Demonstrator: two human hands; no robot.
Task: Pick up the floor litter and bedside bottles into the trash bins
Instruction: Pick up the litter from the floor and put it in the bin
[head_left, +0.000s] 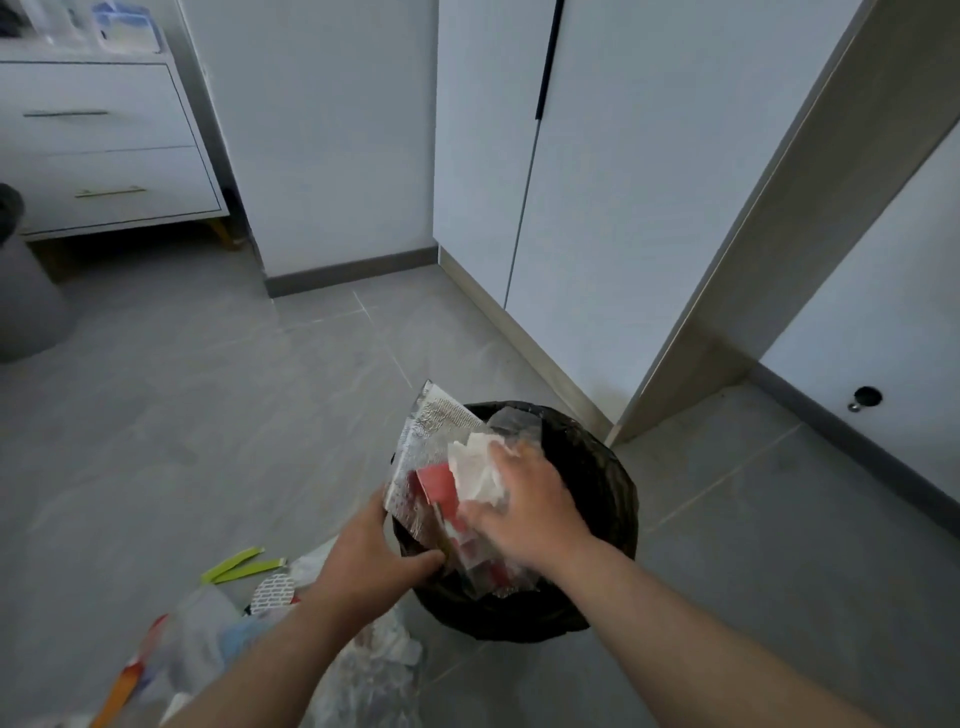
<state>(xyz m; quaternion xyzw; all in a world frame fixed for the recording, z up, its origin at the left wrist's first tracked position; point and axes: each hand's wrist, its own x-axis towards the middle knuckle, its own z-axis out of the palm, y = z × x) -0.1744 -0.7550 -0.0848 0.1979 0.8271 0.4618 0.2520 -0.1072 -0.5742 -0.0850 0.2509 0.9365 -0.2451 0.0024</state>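
A black-lined round trash bin (608, 499) stands on the grey tile floor by the wardrobe corner. A silver foil wrapper (431, 441) with red packaging (439, 483) sticks up out of its left side. My left hand (374, 556) grips the lower edge of that foil wrapper at the bin's rim. My right hand (524, 506) lies over the bin, fingers spread, pressing on a crumpled white tissue (475, 470) and clear plastic. More litter (249, 608) lies on the floor to the lower left: green strips (234, 564), clear bags, an orange piece.
White wardrobe doors (623, 182) and a door frame (779, 234) rise behind the bin. A white drawer unit (104, 145) stands at the far left, with a grey rounded object (26, 291) before it. A door stopper (854, 406) sits at the right wall.
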